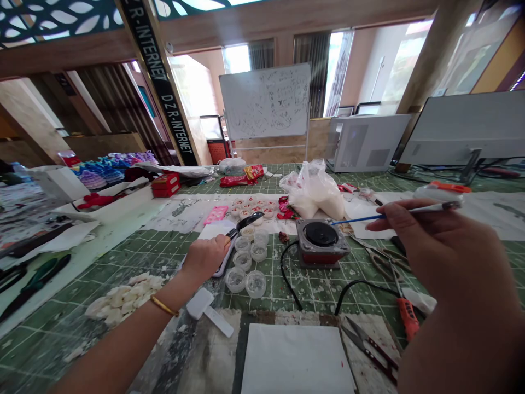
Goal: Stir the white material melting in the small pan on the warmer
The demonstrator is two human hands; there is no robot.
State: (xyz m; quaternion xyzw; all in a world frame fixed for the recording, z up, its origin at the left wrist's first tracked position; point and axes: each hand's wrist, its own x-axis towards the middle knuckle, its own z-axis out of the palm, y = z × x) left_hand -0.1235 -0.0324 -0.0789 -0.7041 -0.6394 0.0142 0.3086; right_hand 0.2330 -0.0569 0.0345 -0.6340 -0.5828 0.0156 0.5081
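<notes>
My left hand [207, 254] is closed around the handle of a black spoon [250, 220], its bowl tilted over small clear round cups [243, 260] on the green mat. My right hand [435, 241] pinches a thin blue stick [355, 220] with a greyish far end by the hand. The stick's tip points left, near the top of a small heater with a round black plate [322, 233]; whether it touches cannot be made out. Below my left wrist lie pale wax-like flakes [129, 298] and a white scoop [200, 303].
A white sheet [297, 358] lies in front, with thread snips [369, 345] and an orange-handled tool [407, 317] to its right. Scissors [379, 254] lie beside the heater, whose black cable [287, 273] loops forward. Behind stand a plastic bag of white material [315, 197] and filled cups [254, 208].
</notes>
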